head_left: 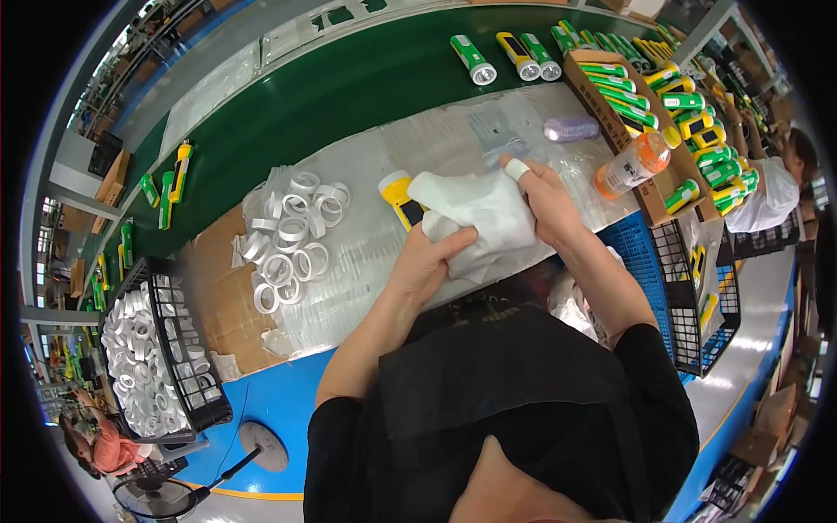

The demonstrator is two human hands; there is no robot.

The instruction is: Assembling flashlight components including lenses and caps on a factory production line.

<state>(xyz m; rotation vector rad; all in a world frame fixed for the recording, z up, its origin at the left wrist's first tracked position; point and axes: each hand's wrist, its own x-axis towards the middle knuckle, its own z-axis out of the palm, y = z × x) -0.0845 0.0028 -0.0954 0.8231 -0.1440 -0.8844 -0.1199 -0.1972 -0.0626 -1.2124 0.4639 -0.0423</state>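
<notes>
A white cloth is bunched between my two hands above the plastic-covered worktop. My left hand grips its near left side, thumb on top. At its right edge my right hand is closed on it, with a white wrap around one digit. A yellow and black flashlight sticks out from behind the cloth beside my left hand; its other end is hidden. Left of it, several white rings lie in a loose pile.
A black crate of white rings stands at the left. At the right are an orange drink bottle, a clear purplish bottle and a cardboard box of green flashlights. More flashlights lie along the green belt.
</notes>
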